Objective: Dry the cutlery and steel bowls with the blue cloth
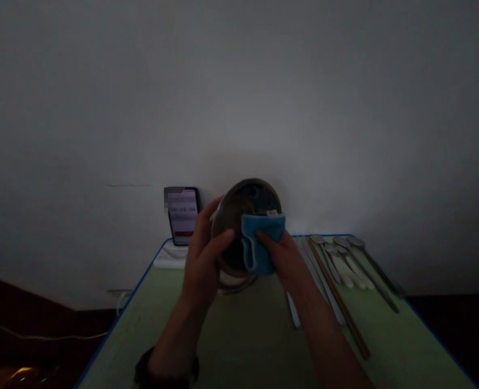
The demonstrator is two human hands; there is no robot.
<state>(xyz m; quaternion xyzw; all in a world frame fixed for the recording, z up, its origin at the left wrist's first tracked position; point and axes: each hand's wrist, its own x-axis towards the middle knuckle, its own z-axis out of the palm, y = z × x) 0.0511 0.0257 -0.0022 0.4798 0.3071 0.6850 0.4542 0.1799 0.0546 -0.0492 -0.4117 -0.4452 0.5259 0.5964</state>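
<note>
A round, shiny metal bowl [236, 212] is held up above the table, its dark inside tilted toward me. My left hand [202, 258] grips it at the left rim, with the thumb over the inner side and the fingers behind. In my right hand [287, 260] is a folded blue cloth [266, 225] with a white tag, pressed against the bowl's right side. Below the bowl, a pale rounded edge [236, 282] shows; whether it is part of the bowl or a separate dish, I cannot tell.
On the light green table [150, 329] with blue edging, chopsticks [340, 302] and several spoons [351, 262] lie at the right. A phone [183, 216] leans on the wall at the back left, by a white folded cloth-like item [170, 256]. A pale cable [45, 338] runs at the lower left.
</note>
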